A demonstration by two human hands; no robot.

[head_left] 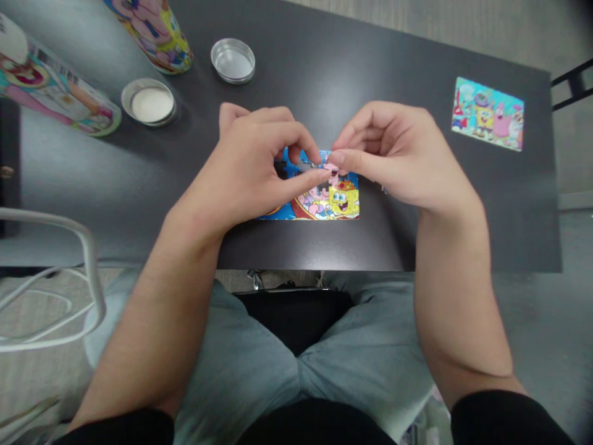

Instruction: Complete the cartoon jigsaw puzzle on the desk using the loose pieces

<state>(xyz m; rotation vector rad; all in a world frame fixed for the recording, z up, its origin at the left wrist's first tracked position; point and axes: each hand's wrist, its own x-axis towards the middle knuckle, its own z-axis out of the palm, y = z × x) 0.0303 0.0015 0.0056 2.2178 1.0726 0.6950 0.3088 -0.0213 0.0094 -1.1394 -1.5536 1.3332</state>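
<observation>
A small cartoon jigsaw puzzle [343, 203], partly put together with dark gaps in it, lies near the table's front edge. Over its upper left part my left hand [259, 164] bends, thumb and index fingertip close together at the puzzle's surface. What sits between those fingertips is hidden. My right hand [393, 151] comes in from the right, pinching a puzzle piece at the upper edge of the puzzle, mostly covered by the thumb and fingers. The two hands' fingertips nearly meet there. Part of the puzzle's left side is hidden under my left hand.
A finished-looking cartoon picture card [488, 114] lies at the right of the dark table [463, 204]. Two round metal lids [233, 60] [149, 102] and two cartoon-printed tins [155, 34] [55, 86] are at the upper left. A white tubular frame [90, 272] stands at lower left.
</observation>
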